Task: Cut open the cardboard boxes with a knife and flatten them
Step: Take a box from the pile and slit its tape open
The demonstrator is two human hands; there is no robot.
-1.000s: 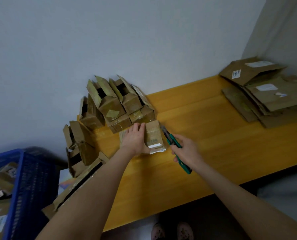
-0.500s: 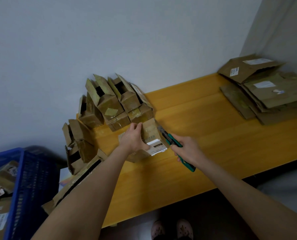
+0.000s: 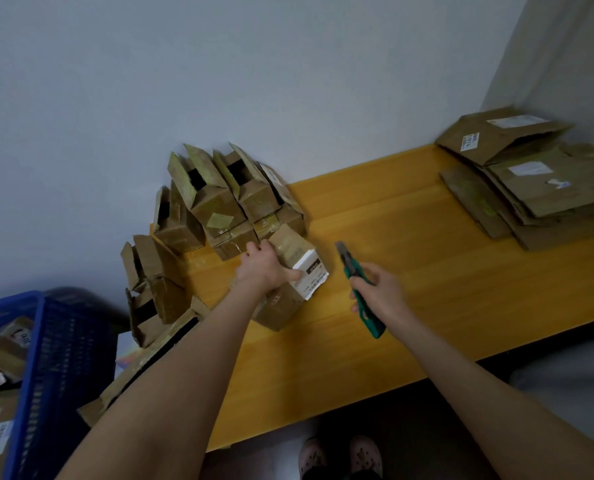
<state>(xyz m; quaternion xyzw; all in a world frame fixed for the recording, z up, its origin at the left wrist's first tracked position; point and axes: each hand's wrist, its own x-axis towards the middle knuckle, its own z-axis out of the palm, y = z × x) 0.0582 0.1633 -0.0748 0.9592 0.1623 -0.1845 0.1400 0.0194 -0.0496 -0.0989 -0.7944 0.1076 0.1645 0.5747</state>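
One tilted, white-labelled cardboard box (image 3: 290,245), clasped by the left hand (image 3: 264,268); at 3 o'clock, right hand (image 3: 382,294) fingers wrap a green utility knife (image 3: 350,266).

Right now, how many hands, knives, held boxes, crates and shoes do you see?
Bare hands: 2, left hand, right hand
Green-handled utility knife: 1
Small brown cardboard box, held: 1
Blue plastic crate: 1
Pale pink shoes: 2
Total: 7

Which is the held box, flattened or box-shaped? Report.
Box-shaped, not flattened: the box gripped by the left hand shows distinct top and side faces, so it has full depth.
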